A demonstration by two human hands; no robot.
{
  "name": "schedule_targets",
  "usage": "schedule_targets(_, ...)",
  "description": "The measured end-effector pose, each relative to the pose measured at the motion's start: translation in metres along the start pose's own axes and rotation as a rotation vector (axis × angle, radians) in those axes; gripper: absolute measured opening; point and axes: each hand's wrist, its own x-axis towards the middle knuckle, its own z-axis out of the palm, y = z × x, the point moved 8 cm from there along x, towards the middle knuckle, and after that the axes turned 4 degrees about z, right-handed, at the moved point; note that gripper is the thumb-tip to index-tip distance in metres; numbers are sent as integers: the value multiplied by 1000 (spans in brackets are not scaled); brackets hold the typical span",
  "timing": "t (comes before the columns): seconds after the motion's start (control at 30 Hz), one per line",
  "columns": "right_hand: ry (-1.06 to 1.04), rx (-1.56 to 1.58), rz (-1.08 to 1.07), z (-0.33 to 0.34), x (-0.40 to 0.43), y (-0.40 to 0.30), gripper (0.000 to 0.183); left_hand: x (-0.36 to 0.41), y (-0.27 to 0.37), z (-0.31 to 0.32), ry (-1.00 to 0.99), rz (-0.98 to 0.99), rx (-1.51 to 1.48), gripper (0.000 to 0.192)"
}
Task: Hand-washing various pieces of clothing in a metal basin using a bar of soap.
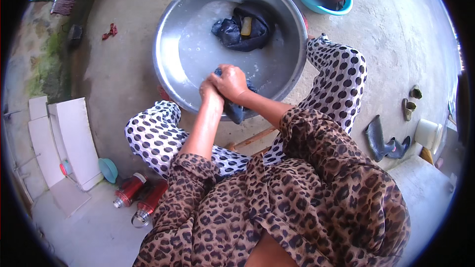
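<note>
A wide metal basin [172,92] with cloudy water stands before me. At its near side both my hands are pressed together on a wet dark blue cloth [234,111], part of which hangs over the rim. My left hand [211,89] and my right hand [233,81] cannot be told apart by their grip, so close do they lie; the arm from the left ends in the first, the arm from the right in the second. Farther back in the basin lies a bunched dark wet garment [256,42], with a yellowish bar of soap [246,26] on it.
A turquoise basin [347,9] holding dark cloth stands at the back right. Two red vacuum flasks [130,189] are at the lower left, near a small teal bowl [108,170]. Dark boots [376,139] and a white bucket [428,134] are at right. A wooden stool's bar [256,137] shows beneath me.
</note>
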Motion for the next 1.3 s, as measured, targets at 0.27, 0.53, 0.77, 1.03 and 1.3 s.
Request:
schedule_targets(0.27,111,-91,-64,0,6,10,32,-13,-11,16,-133,-131,30,35)
schedule_targets(0.53,21,13,-156,13,-24,-29,33,1,-5,12,-969,-53,-417,46)
schedule_targets(0.77,243,-104,-203,-8,10,7,31,-32,-6,24,-62,-125,284,39)
schedule_targets(1.03,-104,850,532,3,78,136,54,-40,34,44,-254,-294,-73,71)
schedule_targets(1.3,-265,1104,360,13,71,93,11,8,21,9,-121,-138,-33,46)
